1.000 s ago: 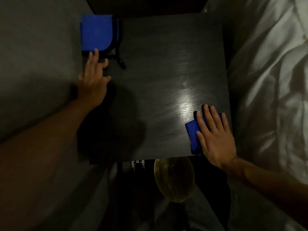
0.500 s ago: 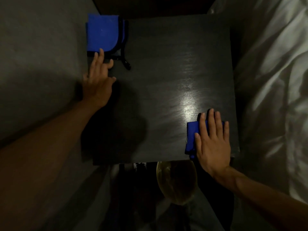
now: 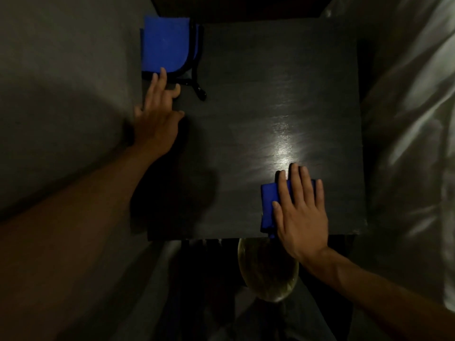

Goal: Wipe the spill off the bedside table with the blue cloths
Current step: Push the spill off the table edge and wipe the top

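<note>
Lower right of counter (image 3: 270,94): right hand (image 3: 301,217) — grip flat — presses folded blue cloth (image 3: 268,205), long axis vertical in frame. Upper left: left hand (image 3: 157,119), grip loose, fingertips touching second cloth (image 3: 165,45).

The right hand (image 3: 301,212), pressed flat on the small folded blue cloth (image 3: 268,205), has slid it sideways across the dark wooden bedside table (image 3: 270,82), closer to the left hand (image 3: 157,121).

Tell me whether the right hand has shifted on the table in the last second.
Yes. The right hand, flat on its blue cloth, has slid left, away from the right edge of the bedside table.
</note>
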`<move>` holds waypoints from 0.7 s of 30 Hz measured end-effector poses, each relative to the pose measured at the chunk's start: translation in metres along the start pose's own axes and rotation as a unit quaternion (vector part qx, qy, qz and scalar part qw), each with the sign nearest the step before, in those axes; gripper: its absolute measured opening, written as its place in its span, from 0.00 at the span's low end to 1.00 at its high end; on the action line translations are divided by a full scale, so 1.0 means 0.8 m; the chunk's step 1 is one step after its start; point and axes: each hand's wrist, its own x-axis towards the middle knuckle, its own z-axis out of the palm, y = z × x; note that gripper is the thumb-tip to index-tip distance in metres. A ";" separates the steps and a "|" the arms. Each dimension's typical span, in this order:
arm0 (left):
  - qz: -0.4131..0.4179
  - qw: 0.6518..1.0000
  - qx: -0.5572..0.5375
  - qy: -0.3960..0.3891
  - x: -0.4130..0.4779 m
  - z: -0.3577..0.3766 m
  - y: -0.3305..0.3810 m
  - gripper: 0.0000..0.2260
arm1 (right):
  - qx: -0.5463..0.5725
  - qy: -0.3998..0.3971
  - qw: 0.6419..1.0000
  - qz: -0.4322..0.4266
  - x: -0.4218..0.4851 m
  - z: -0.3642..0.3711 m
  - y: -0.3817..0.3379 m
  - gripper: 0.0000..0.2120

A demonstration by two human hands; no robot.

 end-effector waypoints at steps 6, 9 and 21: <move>0.005 1.000 -0.027 -0.011 0.001 -0.002 -0.003 0.25 | 0.013 -0.004 1.000 -0.013 0.008 0.007 -0.063 0.30; 0.006 0.999 -0.050 -0.009 0.002 0.000 -0.005 0.26 | 0.022 -0.003 1.000 -0.016 0.015 0.009 -0.100 0.30; 0.011 0.999 -0.041 0.002 0.004 0.005 -0.007 0.24 | 0.069 0.006 0.997 -0.025 0.033 0.020 -0.206 0.31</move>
